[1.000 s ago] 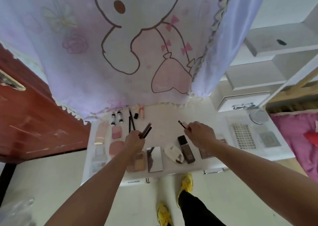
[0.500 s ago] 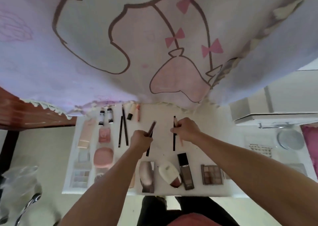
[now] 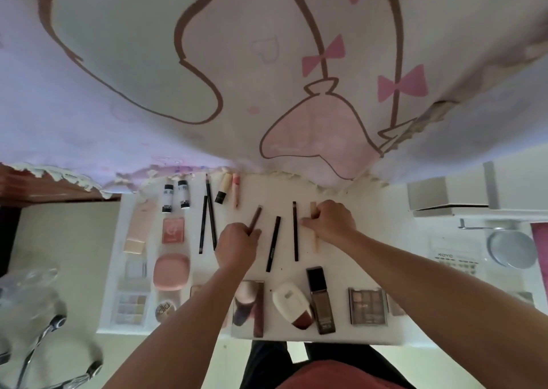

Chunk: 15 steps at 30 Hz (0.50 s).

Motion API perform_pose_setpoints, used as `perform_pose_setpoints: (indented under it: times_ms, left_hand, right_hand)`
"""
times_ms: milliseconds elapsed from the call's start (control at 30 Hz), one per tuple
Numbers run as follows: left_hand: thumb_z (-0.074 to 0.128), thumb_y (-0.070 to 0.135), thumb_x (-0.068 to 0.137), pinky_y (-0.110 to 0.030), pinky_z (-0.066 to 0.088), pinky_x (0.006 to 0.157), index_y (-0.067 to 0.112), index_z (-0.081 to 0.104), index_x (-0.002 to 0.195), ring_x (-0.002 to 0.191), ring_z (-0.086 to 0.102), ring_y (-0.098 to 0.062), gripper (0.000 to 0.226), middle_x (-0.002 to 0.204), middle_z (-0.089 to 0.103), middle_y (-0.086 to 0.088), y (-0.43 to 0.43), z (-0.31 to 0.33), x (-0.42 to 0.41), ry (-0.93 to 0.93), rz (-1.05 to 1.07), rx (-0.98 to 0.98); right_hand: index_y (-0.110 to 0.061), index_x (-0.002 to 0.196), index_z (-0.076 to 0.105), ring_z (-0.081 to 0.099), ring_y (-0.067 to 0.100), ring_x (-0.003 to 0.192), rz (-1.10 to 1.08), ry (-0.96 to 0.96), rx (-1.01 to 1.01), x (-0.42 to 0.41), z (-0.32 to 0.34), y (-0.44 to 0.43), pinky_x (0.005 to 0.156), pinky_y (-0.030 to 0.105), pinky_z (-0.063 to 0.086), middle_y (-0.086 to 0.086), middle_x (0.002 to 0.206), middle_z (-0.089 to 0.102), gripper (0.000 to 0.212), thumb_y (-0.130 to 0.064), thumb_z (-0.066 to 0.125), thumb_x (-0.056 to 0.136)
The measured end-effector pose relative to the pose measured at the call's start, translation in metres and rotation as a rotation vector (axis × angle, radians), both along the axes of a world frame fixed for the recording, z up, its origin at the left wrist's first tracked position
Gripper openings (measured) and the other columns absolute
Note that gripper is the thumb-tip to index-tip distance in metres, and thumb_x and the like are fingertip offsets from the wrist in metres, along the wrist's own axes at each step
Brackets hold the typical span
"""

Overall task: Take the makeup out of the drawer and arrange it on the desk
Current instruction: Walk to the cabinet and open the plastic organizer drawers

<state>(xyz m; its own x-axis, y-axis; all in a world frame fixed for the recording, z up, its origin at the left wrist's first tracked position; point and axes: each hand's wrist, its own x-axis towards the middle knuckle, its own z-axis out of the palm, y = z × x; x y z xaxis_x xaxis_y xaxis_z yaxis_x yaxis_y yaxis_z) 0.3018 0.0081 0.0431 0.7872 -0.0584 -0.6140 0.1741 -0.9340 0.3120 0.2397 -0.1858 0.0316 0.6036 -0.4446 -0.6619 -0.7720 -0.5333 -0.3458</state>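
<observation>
Printed cloth curtain (soft, matt) overhangs smooth white desk.

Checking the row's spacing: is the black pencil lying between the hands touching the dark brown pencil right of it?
Apart. The head view shows bare desk between the black pencil and the dark brown pencil along their whole length.

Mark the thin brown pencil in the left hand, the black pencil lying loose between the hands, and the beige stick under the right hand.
Thin brown pencil [image 3: 256, 217]: head view, shaft above the left hand [image 3: 237, 242].
Black pencil [image 3: 273, 244]: head view, mid-shaft.
Beige stick [image 3: 313, 208]: head view, far end beyond the right hand [image 3: 332, 222].
</observation>
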Motion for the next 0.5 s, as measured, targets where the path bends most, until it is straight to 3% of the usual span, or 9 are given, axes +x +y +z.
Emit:
perform_pose_setpoints:
  times_ms: [200,500]
  left_hand:
    - [0.064,0.035,0.087,-0.033,0.049,0.064,0.013,0.057,0.086,0.075,0.06,-0.024,0.023,0.079,0.06,-0.003,0.002,-0.009,0.004,-0.007,-0.095,0.068]
    - [0.067,0.034,0.086,-0.033,0.046,0.066,0.011,0.055,0.096,0.078,0.056,-0.023,0.028,0.086,0.06,-0.004,0.004,-0.012,0.002,-0.012,-0.14,0.063]
  right_hand:
    - [-0.018,0.087,0.06,0.063,0.024,0.088,0.048,0.016,-0.053,-0.006,0.0,-0.003,0.072,0.033,0.052,0.001,0.09,0.066,0.035,-0.047,0.076,0.076]
    - [-0.013,0.103,0.057,0.06,0.026,0.095,0.068,-0.002,-0.098,-0.011,0.002,0.002,0.072,0.033,0.047,0.004,0.1,0.063,0.046,-0.046,0.076,0.078]
